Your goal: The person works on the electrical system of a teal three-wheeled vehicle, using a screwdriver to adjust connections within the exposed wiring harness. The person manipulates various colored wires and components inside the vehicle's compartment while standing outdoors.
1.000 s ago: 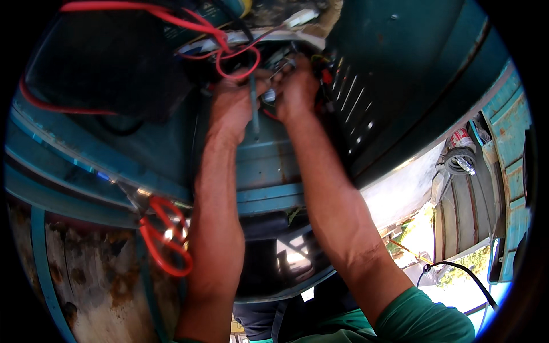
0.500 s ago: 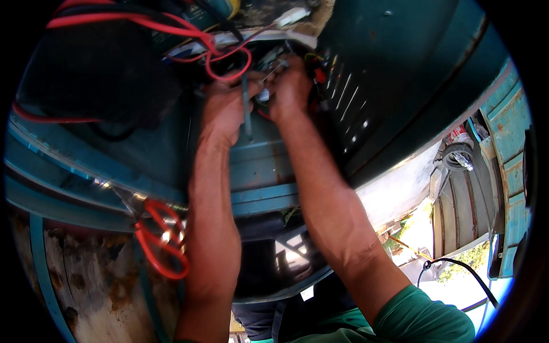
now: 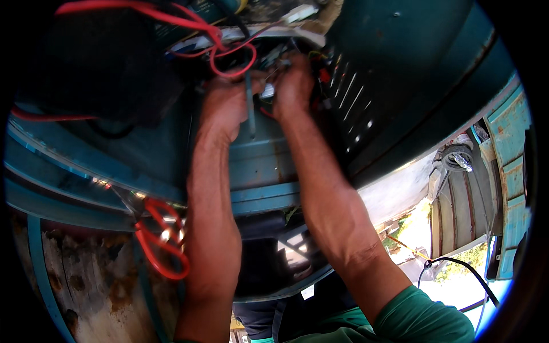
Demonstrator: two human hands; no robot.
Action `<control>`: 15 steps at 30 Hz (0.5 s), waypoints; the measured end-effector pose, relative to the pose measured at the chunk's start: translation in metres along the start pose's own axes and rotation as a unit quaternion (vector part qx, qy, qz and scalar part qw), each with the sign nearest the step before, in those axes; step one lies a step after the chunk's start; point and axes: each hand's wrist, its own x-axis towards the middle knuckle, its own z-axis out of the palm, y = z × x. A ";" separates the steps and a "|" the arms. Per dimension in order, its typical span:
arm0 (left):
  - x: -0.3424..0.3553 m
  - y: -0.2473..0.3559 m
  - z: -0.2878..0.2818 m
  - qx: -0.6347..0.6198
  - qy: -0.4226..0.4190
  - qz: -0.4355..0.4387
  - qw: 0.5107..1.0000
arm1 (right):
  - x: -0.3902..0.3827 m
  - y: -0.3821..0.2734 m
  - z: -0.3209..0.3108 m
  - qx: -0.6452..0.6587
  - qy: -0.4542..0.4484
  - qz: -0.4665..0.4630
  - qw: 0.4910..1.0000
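Observation:
My left hand (image 3: 225,107) is closed beside a thin grey-blue rod (image 3: 250,111), which sticks down out of its curled fingers. Close by on the right, my right hand (image 3: 293,86) has its fingers pinched together over a cluster of wires and small parts inside a dark teal metal housing (image 3: 257,157). What those fingertips hold is blurred and mostly covered. A small white piece (image 3: 267,90) shows between the two hands. Just above, a red cable (image 3: 194,22) hangs in a loop over my left fingers.
Scissors with red handles (image 3: 174,275) rest at the housing's left edge. A slotted teal panel (image 3: 400,74) stands to the right. A black bulky object (image 3: 103,80) is at upper left, a white connector (image 3: 301,12) at the top. A black cable (image 3: 460,262) curves at lower right.
The view has shifted slightly. Both hands stay over the wires, with only small finger movements; the rod remains at my left hand.

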 end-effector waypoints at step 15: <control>0.009 -0.007 -0.006 0.014 0.021 0.014 1.000 | -0.001 0.003 0.000 -0.033 -0.023 -0.077 0.996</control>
